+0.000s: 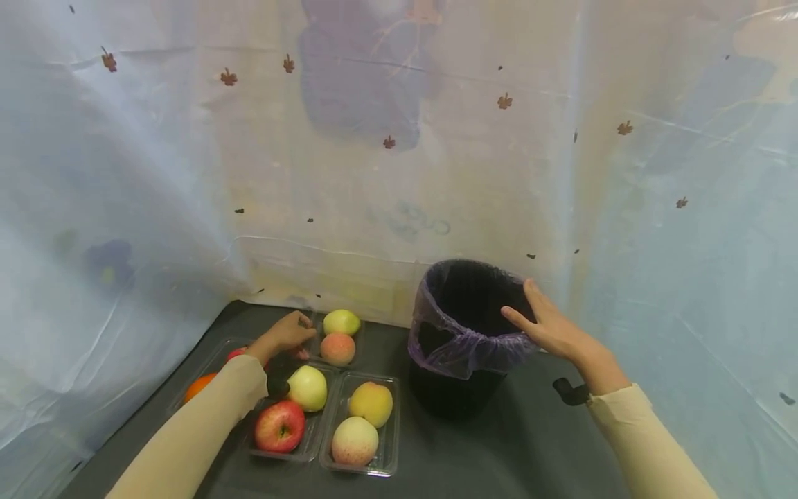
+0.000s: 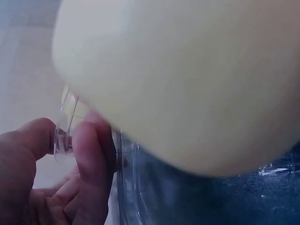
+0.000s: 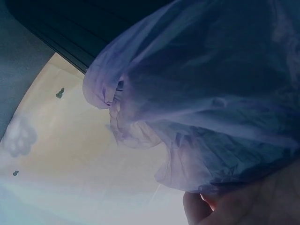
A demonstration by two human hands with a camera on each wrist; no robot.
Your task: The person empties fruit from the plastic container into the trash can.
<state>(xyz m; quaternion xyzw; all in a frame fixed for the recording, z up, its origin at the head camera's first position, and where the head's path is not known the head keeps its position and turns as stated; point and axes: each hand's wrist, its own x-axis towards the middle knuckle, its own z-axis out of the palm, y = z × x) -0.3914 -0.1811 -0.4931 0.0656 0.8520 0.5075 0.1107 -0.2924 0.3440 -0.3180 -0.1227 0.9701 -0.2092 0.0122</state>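
At the back left, my left hand (image 1: pixel 288 334) reaches beside a clear plastic tray holding a yellow-green fruit (image 1: pixel 341 322) and a peach (image 1: pixel 337 349). In the left wrist view, its thumb and a finger pinch a clear plastic tray edge (image 2: pixel 64 131). A large pale yellow-green fruit (image 2: pixel 183 84) fills much of that view. My right hand (image 1: pixel 555 334), thumb and fingers spread and fairly straight, is at the right rim of a black bin (image 1: pixel 451 398). A thin purple bag (image 1: pixel 476 353) lines the bin and folds over its rim; the right wrist view shows fingers against the bag's edge.
In front of the left hand, one clear tray holds a red apple (image 1: pixel 280 426) and a pale green apple (image 1: pixel 307 388). Beside it, another tray (image 1: pixel 391 450) carries two peach-like fruits. An orange fruit (image 1: pixel 198 387) is partly behind the left sleeve. Patterned sheeting (image 1: pixel 349 187) surrounds the black table.
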